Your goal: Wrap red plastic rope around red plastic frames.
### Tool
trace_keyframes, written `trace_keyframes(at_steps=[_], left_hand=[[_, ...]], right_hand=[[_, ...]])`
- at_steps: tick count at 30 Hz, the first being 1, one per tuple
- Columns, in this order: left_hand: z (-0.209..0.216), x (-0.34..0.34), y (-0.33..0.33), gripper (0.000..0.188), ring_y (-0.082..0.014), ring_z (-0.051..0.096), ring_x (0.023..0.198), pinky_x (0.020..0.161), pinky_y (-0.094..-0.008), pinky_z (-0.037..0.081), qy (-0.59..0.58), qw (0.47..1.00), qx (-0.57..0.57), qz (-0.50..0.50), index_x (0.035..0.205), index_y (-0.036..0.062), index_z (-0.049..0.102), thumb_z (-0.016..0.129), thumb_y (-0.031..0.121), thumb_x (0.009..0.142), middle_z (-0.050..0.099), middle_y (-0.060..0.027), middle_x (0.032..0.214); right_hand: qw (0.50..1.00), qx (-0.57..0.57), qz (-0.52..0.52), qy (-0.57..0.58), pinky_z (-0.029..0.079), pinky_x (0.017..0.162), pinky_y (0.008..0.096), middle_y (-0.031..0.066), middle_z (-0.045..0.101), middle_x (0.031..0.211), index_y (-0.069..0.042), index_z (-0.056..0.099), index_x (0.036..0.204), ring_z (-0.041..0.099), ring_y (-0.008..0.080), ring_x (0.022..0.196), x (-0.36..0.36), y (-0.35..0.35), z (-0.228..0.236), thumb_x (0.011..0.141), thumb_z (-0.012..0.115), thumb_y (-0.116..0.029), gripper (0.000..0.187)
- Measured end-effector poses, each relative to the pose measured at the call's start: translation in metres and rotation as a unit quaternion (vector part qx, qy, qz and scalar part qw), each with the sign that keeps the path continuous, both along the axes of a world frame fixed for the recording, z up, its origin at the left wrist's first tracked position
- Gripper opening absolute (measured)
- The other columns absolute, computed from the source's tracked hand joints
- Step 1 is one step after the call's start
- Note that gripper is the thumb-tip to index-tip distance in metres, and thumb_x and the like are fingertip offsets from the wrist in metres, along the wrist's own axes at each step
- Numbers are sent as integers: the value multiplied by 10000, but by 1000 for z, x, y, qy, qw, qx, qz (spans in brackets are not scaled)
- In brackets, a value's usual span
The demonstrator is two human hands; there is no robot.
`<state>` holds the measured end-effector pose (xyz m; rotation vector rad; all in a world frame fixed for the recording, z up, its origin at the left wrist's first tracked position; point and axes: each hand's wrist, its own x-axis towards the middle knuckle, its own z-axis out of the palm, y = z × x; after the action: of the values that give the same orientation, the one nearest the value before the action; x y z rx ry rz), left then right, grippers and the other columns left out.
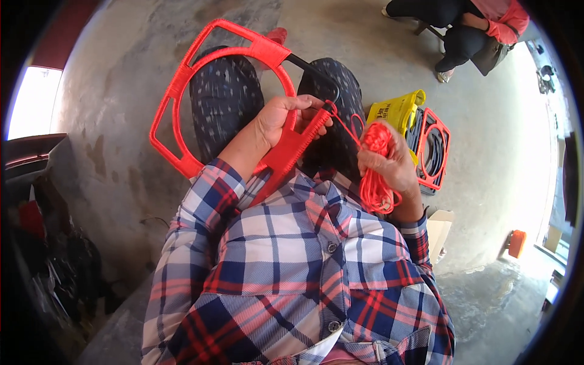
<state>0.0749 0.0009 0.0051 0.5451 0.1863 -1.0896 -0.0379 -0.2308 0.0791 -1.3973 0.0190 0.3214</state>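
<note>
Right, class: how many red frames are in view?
2: the held frame in the left hand, and the floor frame at the right, beside the yellow bag. More may be hidden beneath the second.

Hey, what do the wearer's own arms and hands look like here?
The left sleeve and right sleeve are plaid in white, navy and red, each ending partway along the forearm, leaving both wrists bare. The left grip and right grip are ungloved human hands. No watch or bracelet shows.
</note>
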Motion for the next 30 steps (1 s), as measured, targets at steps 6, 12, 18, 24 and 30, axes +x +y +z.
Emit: trace_keyframes(at_steps=[6, 12, 18, 24, 30], left_hand=[[-8, 1, -2, 290, -340, 662, 803, 734, -424, 557, -13, 1000, 21, 9, 1103, 6, 554, 440, 232, 964, 648, -254, 954], [-3, 4, -4, 319, -342, 663, 798, 711, -413, 555, -1, 999, 48, 1, 1094, 6, 554, 433, 274, 973, 648, -248, 966], [-6, 8, 6, 431, -303, 663, 846, 744, -386, 541, -34, 995, 76, 50, 1151, -22, 570, 420, 343, 976, 654, -208, 1052], [8, -1, 1, 520, -227, 593, 1029, 857, -327, 480, -124, 982, 72, 125, 1201, -37, 553, 441, 405, 951, 628, -143, 1156], [8, -4, -2, 524, -209, 572, 1052, 908, -336, 444, -134, 964, 95, 207, 1200, 6, 559, 491, 447, 927, 628, -102, 1156]], right_hand=[[996, 90, -11, 11, 429, 566, 215, -12, 544, 757, -30, 515, 1049, 509, 64, 622, -14, 17, 8, 780, 717, -12, 336], [988, 78, -127, -51, 440, 537, 237, 33, 583, 774, -17, 582, 932, 546, 94, 622, -18, -30, -11, 873, 599, -163, 158], [906, 185, -374, -73, 474, 975, 448, 214, 633, 1086, 23, 495, 1225, 604, 333, 1068, -1, -129, 0, 914, 500, -171, 366], [930, -317, 178, -59, 485, 865, 367, 86, 654, 1052, 3, 584, 1199, 626, 268, 1006, 8, -20, -3, 728, 683, -91, 490], [952, -279, 41, -118, 461, 886, 296, 62, 626, 1061, -5, 450, 1354, 606, 200, 1010, 67, 26, -31, 717, 632, 11, 663]])
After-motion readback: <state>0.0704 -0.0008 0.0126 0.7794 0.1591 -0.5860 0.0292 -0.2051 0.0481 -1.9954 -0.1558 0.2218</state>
